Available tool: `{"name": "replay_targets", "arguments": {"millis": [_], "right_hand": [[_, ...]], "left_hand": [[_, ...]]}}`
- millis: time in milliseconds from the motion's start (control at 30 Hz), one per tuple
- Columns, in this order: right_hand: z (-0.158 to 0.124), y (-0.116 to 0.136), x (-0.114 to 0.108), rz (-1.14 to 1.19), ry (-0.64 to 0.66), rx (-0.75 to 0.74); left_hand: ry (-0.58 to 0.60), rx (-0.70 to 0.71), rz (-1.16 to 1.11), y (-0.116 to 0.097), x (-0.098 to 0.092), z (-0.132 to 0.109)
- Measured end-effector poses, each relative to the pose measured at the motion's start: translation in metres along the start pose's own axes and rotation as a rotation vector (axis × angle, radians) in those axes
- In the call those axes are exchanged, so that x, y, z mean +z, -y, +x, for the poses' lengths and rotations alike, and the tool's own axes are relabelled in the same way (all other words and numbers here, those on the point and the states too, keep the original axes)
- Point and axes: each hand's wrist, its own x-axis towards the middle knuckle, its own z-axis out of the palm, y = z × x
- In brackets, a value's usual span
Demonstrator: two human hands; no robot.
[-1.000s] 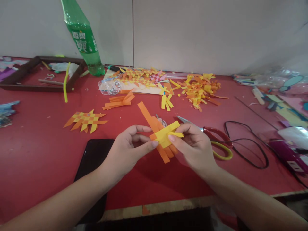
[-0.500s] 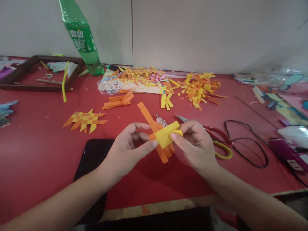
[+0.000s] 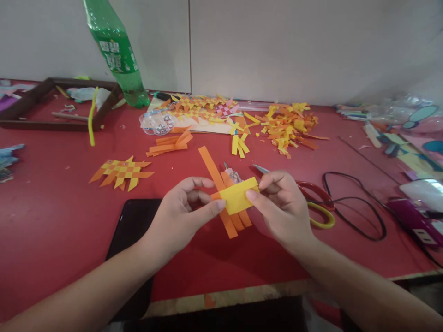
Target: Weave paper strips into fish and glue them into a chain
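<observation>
Above the bench [image 3: 194, 272], toward its near edge, midway along: one paper piece [image 3: 232, 202], orange strips [image 3: 209, 165] crossed by yellow strips [image 3: 240, 197]. Left hand [image 3: 182, 207]: grip narrow, pinching the left end. Right hand [image 3: 287, 210]: grip narrow, thumb on the yellow's right end. Handling, as judged: light pressure, yellow edges parallel, crossings snug, nothing creased. Scissors [image 3: 315, 186]: behind the right hand, partly hidden.

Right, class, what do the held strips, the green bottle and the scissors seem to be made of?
Held strips: matte paper, probably; thin, flat, crisp-edged.
Green bottle: likely plastic, glossy; see-through with highlights.
Scissors: grey blade with slight shine, apparently metal; smooth red and yellow handles, possibly plastic.
</observation>
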Motion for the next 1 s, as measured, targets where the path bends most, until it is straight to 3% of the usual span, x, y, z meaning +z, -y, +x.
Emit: {"name": "replay_targets", "arguments": {"millis": [600, 800, 1000], "right_hand": [[0.0041, 0.0029, 0.0000, -0.023, 0.001, 0.004], [0.0041, 0.0054, -0.0016, -0.061, -0.009, -0.024], [0.0074, 0.0074, -0.0023, -0.086, 0.045, -0.046]], "left_hand": [[0.000, -0.023, -0.128, 0.0043, -0.0008, 0.0042], [0.088, -0.074, -0.131, 0.0069, -0.0020, 0.0053], [0.097, -0.085, -0.111, 0.0059, -0.0006, 0.0058]]}}
